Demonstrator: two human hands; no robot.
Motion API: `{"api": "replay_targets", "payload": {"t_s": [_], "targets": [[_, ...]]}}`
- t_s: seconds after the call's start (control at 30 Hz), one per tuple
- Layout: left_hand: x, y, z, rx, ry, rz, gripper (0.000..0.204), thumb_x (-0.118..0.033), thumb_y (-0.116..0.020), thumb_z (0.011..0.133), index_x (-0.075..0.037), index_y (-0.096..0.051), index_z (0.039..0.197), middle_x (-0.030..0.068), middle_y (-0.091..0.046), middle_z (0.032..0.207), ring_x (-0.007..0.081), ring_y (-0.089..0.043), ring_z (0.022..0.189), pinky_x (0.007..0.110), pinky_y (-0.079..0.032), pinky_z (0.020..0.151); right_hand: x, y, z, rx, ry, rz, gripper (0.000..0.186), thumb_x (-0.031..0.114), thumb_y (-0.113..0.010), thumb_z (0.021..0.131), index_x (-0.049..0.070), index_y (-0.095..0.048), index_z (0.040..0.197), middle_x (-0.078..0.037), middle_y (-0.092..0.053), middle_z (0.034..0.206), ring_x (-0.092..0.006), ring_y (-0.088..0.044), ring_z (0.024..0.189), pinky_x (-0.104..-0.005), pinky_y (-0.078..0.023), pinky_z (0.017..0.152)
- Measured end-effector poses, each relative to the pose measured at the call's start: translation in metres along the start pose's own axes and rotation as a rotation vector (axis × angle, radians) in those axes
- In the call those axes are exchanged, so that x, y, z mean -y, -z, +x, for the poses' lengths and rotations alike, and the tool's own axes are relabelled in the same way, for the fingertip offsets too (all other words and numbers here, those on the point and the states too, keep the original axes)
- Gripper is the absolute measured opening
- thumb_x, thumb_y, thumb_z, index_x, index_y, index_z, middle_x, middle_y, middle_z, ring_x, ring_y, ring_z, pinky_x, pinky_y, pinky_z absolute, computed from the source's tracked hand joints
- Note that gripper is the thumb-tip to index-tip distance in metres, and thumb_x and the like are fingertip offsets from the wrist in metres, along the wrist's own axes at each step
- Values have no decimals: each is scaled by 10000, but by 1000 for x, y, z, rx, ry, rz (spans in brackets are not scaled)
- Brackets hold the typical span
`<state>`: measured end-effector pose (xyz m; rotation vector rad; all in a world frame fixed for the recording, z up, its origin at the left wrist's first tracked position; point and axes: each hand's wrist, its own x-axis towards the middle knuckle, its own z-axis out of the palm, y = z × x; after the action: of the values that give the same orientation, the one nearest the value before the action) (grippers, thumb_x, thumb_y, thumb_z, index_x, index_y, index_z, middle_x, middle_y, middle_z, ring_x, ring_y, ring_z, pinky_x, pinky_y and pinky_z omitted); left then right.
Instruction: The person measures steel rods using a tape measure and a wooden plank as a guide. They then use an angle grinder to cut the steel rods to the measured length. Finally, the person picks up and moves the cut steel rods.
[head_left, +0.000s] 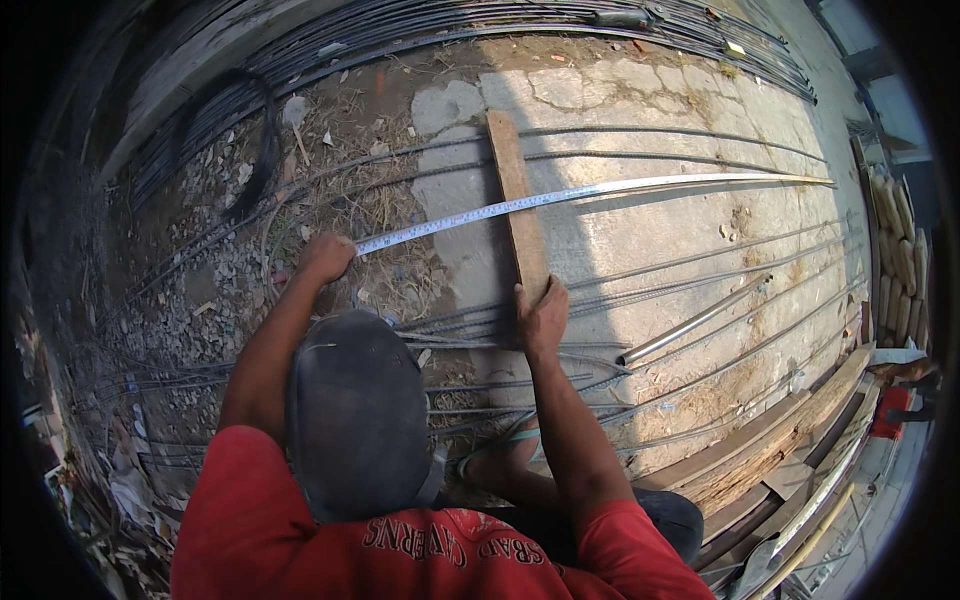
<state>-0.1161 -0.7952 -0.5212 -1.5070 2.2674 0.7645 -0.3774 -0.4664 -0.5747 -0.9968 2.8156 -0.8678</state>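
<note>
My left hand [326, 257] is closed on the near end of a white tape measure [430, 228], which stretches right across a wooden plank [515, 180] and over the concrete. My right hand [542, 315] grips the lower end of that plank, thumb and fingers around its edges. Long steel rebars [690, 260] run crosswise under and beside the plank and tape. A metal pipe [690, 320] lies diagonally at the right of my right hand. The dark cap [355, 415] in the lower middle hides part of the ground between my arms.
Bundled rods [690, 30] line the top, with a black wire coil [263, 150] at upper left. Rubble and dry straw [230, 310] cover the left ground. Lumber [760, 460] lies lower right; stacked sacks [890, 250] and a red object [888, 410] are at the right edge.
</note>
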Motion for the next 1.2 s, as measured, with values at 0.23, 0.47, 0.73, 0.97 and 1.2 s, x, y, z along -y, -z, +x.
{"api": "replay_targets", "payload": {"t_s": [0.23,0.47,0.73,0.97,1.2], "targets": [[12,-14,1,-30,-1,-15,297,-356,-667,902,-206,-833,1098,176,-770,1053,382,-726,992,478,-558,934,-7,0,-13,2,7,19,660,361,-786,914,-36,-517,1368,-240,-608,1209,-435,-575,1137,-511,-464,997],[11,-12,8,5,26,-5,287,-345,-685,915,-200,-832,1115,158,-772,1097,369,-725,1019,471,-555,930,-12,-6,-4,15,-20,57,674,378,-790,906,-26,-525,1376,-242,-608,1190,-437,-579,1119,-506,-468,982],[10,-5,12,30,-18,12,287,-322,-713,887,-150,-835,1082,170,-768,1089,363,-722,1005,442,-545,935,-14,-5,-3,17,-33,56,678,384,-795,895,-20,-531,1371,-235,-612,1153,-434,-581,1092,-502,-468,972],[14,-6,19,16,-31,-66,307,-309,-735,834,-92,-835,1027,209,-770,1002,364,-738,937,426,-549,892,-18,-6,-2,9,-11,40,687,388,-797,886,-18,-531,1372,-230,-612,1140,-429,-582,1078,-503,-470,971],[12,0,23,73,-3,65,334,-327,-726,877,-116,-814,1120,204,-760,1085,371,-718,1035,457,-540,951,-12,-6,-2,33,-31,6,696,394,-791,890,-27,-527,1378,-231,-605,1144,-425,-577,1081,-508,-470,969]]}}
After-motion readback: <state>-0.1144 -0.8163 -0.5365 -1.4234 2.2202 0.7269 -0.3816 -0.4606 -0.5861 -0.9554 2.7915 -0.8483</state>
